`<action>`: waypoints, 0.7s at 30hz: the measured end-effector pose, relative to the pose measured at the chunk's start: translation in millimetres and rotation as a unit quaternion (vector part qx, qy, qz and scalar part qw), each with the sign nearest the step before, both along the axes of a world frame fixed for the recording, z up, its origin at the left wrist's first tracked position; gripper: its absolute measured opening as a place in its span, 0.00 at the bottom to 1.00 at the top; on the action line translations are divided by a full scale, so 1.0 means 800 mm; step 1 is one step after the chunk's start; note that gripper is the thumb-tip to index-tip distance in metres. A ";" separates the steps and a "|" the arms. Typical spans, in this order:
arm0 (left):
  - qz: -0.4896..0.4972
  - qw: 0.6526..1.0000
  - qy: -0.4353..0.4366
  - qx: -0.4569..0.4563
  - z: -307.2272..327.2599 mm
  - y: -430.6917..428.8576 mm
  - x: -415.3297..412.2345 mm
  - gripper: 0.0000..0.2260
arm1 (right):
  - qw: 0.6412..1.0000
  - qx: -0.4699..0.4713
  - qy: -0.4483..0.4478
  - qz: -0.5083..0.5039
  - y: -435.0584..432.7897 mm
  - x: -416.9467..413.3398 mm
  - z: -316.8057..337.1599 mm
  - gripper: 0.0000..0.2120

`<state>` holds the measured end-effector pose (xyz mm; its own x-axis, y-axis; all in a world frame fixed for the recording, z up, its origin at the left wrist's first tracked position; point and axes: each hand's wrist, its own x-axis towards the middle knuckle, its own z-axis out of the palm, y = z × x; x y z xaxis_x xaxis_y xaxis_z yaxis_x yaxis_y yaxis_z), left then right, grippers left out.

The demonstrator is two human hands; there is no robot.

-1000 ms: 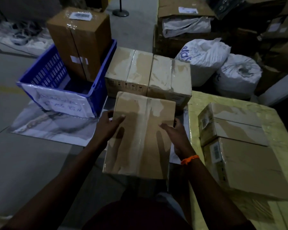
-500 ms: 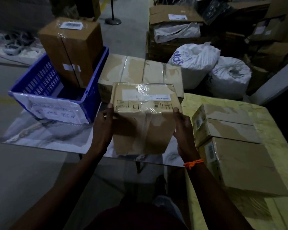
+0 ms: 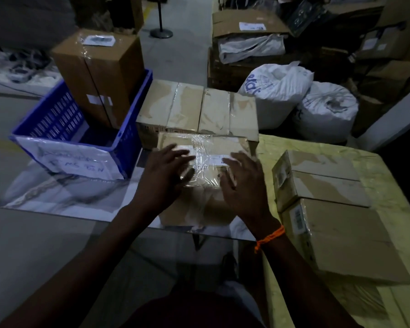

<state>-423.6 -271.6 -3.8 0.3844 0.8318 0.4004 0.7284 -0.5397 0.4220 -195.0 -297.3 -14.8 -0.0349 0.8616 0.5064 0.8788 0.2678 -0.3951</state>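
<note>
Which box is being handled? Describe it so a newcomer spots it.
Find the blue crate on the left. Right of it, before two taped cartons, sits a cardboard box under the left hand and right hand. Unlike those cartons, its top bears a white label beneath crinkled tape.

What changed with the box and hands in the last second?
The taped box, gripped by its sides and tipped label-up earlier, now appears set down on the glass tabletop. The left hand and right hand have let go and spread open over its top; contact unclear. Blue crate and the side boxes stayed put.
</note>
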 end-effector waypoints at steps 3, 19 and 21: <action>-0.095 0.994 0.050 -0.036 0.008 -0.001 0.009 0.17 | 0.995 -0.028 -0.034 0.092 0.006 -0.010 0.001 0.14; -0.023 0.981 0.173 -0.085 0.007 0.029 0.002 0.31 | 0.986 -0.128 -0.078 0.079 0.039 0.013 0.014 0.30; -0.010 0.977 0.196 -0.088 0.001 0.033 -0.003 0.34 | 0.981 -0.146 -0.111 0.065 0.041 0.015 0.013 0.31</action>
